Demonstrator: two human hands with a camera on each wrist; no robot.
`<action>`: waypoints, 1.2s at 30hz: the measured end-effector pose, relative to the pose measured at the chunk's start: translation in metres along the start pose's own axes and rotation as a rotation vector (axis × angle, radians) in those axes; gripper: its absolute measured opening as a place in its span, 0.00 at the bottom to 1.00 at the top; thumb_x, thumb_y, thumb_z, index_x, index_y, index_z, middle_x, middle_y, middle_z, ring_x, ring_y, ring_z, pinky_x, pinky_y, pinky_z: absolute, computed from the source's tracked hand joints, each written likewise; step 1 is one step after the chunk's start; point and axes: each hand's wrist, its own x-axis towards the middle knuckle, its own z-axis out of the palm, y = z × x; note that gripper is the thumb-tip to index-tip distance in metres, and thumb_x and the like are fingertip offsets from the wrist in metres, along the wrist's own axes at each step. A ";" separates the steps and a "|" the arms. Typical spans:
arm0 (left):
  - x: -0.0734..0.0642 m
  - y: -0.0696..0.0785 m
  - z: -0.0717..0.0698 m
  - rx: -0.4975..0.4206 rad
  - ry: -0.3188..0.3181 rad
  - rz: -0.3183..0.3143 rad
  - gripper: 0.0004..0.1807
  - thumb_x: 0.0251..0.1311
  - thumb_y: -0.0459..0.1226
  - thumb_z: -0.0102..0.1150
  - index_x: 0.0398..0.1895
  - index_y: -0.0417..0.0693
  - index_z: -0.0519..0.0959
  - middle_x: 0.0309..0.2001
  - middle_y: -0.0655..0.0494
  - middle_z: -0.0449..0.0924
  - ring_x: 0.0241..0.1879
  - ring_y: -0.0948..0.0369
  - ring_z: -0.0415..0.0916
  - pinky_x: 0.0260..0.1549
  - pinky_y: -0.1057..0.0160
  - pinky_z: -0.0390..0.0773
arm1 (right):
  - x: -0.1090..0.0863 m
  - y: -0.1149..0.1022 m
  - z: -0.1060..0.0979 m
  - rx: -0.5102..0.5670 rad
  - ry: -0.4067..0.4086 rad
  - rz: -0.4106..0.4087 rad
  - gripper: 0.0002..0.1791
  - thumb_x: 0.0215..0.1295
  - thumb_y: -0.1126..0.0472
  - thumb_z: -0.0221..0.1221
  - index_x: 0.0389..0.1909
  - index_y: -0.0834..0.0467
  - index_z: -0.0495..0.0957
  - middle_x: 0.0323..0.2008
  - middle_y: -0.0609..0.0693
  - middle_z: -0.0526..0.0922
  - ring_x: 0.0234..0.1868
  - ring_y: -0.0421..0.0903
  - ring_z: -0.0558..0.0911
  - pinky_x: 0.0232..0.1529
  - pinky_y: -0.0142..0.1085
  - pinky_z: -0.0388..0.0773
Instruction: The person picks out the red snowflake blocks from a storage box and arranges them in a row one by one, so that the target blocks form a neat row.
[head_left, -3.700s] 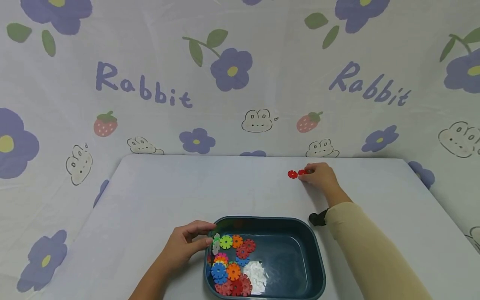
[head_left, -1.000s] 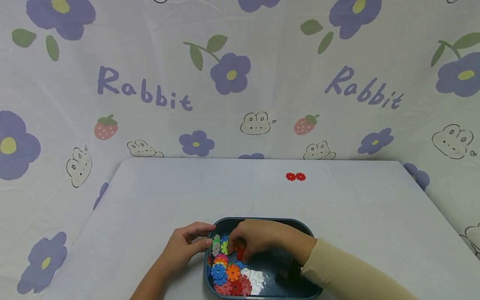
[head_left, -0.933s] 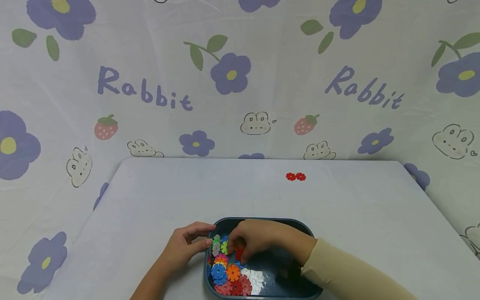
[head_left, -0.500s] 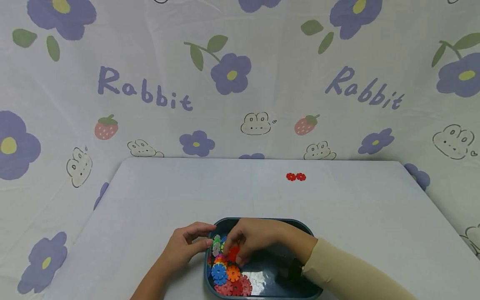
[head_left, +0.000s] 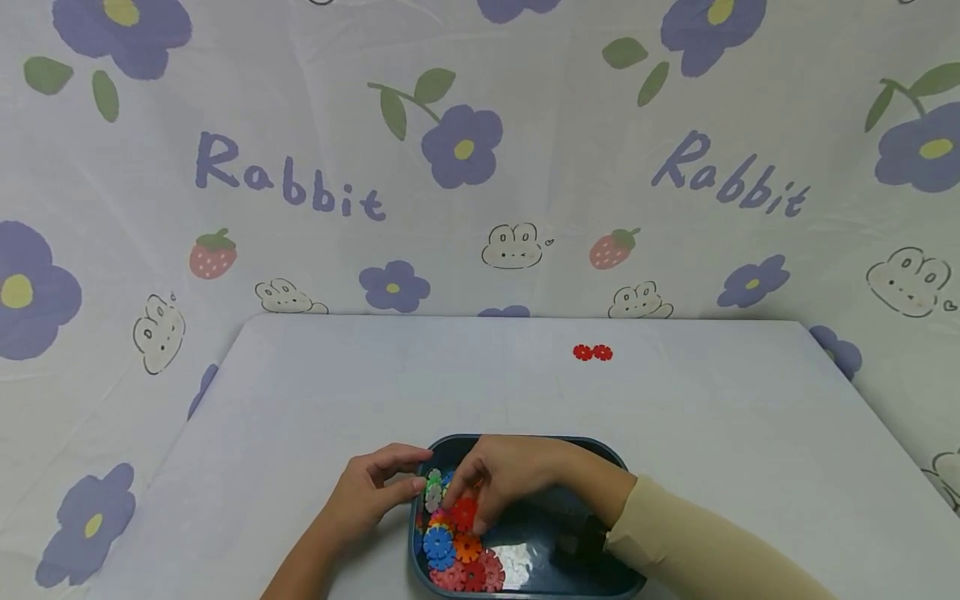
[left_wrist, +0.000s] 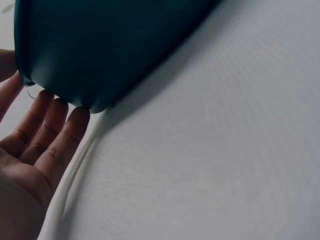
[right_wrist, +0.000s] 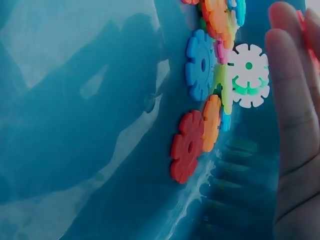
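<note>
The dark green tray (head_left: 536,542) stands at the table's near edge, with several colourful notched plastic discs along its left side. My left hand (head_left: 367,483) touches its left rim and corner; in the left wrist view, extended fingers (left_wrist: 62,147) rest against the outer wall. Inside the tray, my right hand (head_left: 517,471) pinches a red notched disc (head_left: 465,514) between thumb and fingers. Blue discs (head_left: 438,546) and an orange disc (head_left: 467,547) lie just nearer. In the right wrist view, a white disc (right_wrist: 249,67) sits beside the fingers. Two red notched discs (head_left: 592,352) lie side by side far back.
A white tabletop (head_left: 360,375) extends behind and beside the tray. Beyond its back edge hangs a pale cloth backdrop (head_left: 540,167) with purple flowers and rabbits. The right forearm's beige sleeve (head_left: 690,533) crosses the tray's right rim.
Earlier my right hand was at the red discs at the back. It came down into the tray, and the red disc in its pinch has shifted slightly left. The left hand has stayed put.
</note>
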 end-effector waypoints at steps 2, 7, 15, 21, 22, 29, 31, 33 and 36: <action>0.000 -0.001 0.000 0.001 -0.004 0.017 0.16 0.64 0.36 0.63 0.54 0.45 0.81 0.52 0.47 0.83 0.53 0.63 0.78 0.52 0.67 0.78 | 0.000 0.000 0.000 0.004 -0.005 -0.010 0.18 0.56 0.61 0.71 0.49 0.51 0.85 0.31 0.43 0.86 0.25 0.37 0.77 0.31 0.29 0.81; 0.000 -0.001 -0.001 0.007 -0.010 0.049 0.15 0.64 0.35 0.61 0.54 0.43 0.81 0.52 0.45 0.82 0.53 0.64 0.78 0.53 0.68 0.77 | 0.000 -0.001 0.000 0.053 -0.021 -0.045 0.19 0.56 0.63 0.71 0.50 0.52 0.84 0.28 0.46 0.84 0.25 0.38 0.78 0.32 0.29 0.81; 0.000 -0.001 -0.002 -0.003 -0.010 0.043 0.16 0.64 0.35 0.62 0.54 0.42 0.81 0.53 0.43 0.82 0.54 0.64 0.78 0.52 0.68 0.78 | 0.000 -0.003 -0.003 0.064 -0.021 -0.057 0.21 0.55 0.64 0.71 0.51 0.53 0.84 0.30 0.44 0.84 0.24 0.37 0.79 0.31 0.27 0.80; 0.001 -0.002 -0.001 -0.036 -0.010 0.021 0.16 0.63 0.35 0.63 0.54 0.41 0.81 0.52 0.42 0.81 0.52 0.64 0.79 0.46 0.66 0.82 | -0.005 -0.009 -0.007 0.068 0.033 -0.063 0.21 0.55 0.63 0.71 0.52 0.56 0.84 0.31 0.46 0.87 0.26 0.39 0.82 0.34 0.33 0.83; 0.001 -0.002 -0.001 -0.045 -0.009 0.019 0.16 0.63 0.34 0.63 0.54 0.41 0.80 0.52 0.42 0.81 0.51 0.63 0.79 0.45 0.65 0.83 | -0.007 -0.011 -0.008 0.077 0.049 -0.067 0.21 0.55 0.63 0.71 0.52 0.57 0.84 0.31 0.46 0.87 0.27 0.39 0.83 0.34 0.34 0.84; 0.002 -0.002 0.001 -0.047 -0.003 -0.010 0.17 0.62 0.36 0.64 0.54 0.43 0.81 0.52 0.44 0.82 0.51 0.62 0.79 0.46 0.64 0.83 | -0.032 -0.018 -0.027 0.198 0.228 -0.141 0.23 0.55 0.64 0.71 0.53 0.64 0.81 0.40 0.54 0.88 0.38 0.48 0.87 0.43 0.41 0.85; 0.001 -0.001 0.001 -0.031 -0.001 -0.017 0.17 0.63 0.37 0.64 0.54 0.44 0.81 0.53 0.46 0.82 0.51 0.61 0.79 0.47 0.66 0.82 | -0.045 -0.015 -0.038 0.222 0.317 -0.202 0.24 0.56 0.65 0.70 0.55 0.65 0.80 0.44 0.55 0.88 0.42 0.52 0.87 0.45 0.42 0.85; 0.001 0.000 0.000 -0.018 0.004 -0.024 0.17 0.62 0.38 0.64 0.54 0.46 0.81 0.53 0.47 0.82 0.51 0.61 0.79 0.48 0.67 0.81 | -0.060 -0.009 -0.050 0.249 0.423 -0.272 0.23 0.58 0.67 0.68 0.56 0.66 0.79 0.47 0.54 0.87 0.45 0.53 0.86 0.46 0.42 0.85; 0.001 0.000 0.000 -0.003 0.009 -0.028 0.17 0.63 0.38 0.64 0.54 0.47 0.82 0.54 0.48 0.82 0.52 0.61 0.78 0.51 0.68 0.79 | -0.082 0.006 -0.068 0.323 0.582 -0.402 0.22 0.61 0.73 0.63 0.58 0.67 0.76 0.51 0.52 0.85 0.51 0.52 0.85 0.51 0.41 0.83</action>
